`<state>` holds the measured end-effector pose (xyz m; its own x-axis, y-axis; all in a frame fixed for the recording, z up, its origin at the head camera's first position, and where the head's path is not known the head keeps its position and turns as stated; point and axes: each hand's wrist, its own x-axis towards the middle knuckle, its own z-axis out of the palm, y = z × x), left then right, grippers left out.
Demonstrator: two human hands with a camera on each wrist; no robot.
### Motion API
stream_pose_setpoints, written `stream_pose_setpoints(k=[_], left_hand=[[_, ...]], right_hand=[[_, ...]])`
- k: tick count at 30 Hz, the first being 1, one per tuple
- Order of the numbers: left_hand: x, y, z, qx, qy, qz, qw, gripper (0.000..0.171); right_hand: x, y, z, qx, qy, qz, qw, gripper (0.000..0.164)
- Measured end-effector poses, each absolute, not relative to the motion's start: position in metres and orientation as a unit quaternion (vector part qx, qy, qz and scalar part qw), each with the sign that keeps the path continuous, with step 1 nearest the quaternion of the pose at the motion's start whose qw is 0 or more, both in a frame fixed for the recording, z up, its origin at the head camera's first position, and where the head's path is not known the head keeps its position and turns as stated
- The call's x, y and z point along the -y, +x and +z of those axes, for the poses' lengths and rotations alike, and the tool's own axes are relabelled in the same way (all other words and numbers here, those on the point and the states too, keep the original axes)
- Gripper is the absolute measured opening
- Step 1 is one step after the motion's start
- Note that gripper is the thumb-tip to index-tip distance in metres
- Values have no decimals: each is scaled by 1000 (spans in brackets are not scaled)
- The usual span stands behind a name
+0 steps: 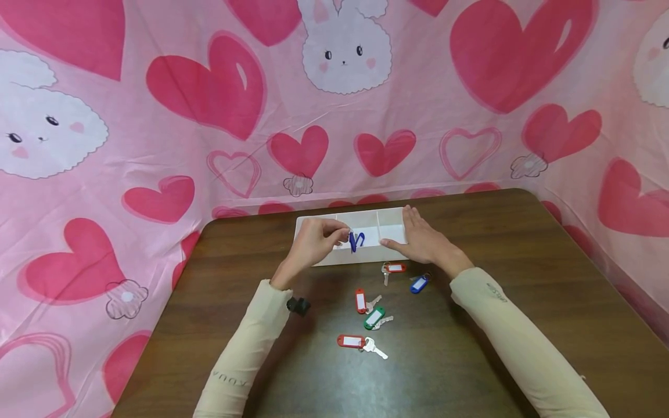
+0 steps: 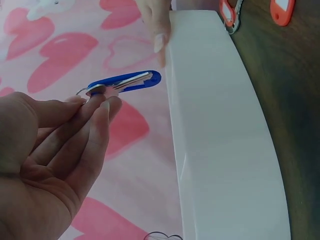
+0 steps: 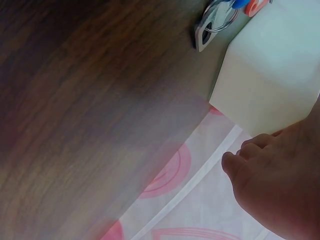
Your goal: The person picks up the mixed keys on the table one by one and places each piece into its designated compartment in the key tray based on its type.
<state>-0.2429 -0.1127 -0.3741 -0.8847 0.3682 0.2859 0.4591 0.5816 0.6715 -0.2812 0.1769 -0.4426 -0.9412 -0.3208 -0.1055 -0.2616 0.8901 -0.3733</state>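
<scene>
My left hand [image 1: 315, 239] pinches the ring of a key with a blue key tag [image 2: 125, 81] between thumb and fingertips. In the head view the tag hangs over the middle compartment of a white divided box [image 1: 355, 255]. A second blue key tag [image 1: 360, 238] shows in that compartment, just behind the held one. My right hand [image 1: 425, 241] rests at the box's right end, fingers straight along the side and thumb over the front rim. In the right wrist view the right hand [image 3: 280, 175] lies against the box's end, its fingertips partly hidden.
In front of the box lie keys with a red tag [image 1: 395, 268], a blue tag [image 1: 419, 284], another red tag [image 1: 360, 301], a green tag [image 1: 374, 318] and a nearer red tag [image 1: 351, 341]. A patterned pink cloth [image 1: 334, 151] hangs behind the brown table [image 1: 235, 261].
</scene>
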Motion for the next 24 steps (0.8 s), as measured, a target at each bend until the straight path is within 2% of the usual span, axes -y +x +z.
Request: stream_pose_setpoints(k=[24], left_hand=[[108, -264, -363, 887, -257, -383, 8, 17]], right_hand=[[-175, -274, -443, -969, -145, -182, 85, 125]])
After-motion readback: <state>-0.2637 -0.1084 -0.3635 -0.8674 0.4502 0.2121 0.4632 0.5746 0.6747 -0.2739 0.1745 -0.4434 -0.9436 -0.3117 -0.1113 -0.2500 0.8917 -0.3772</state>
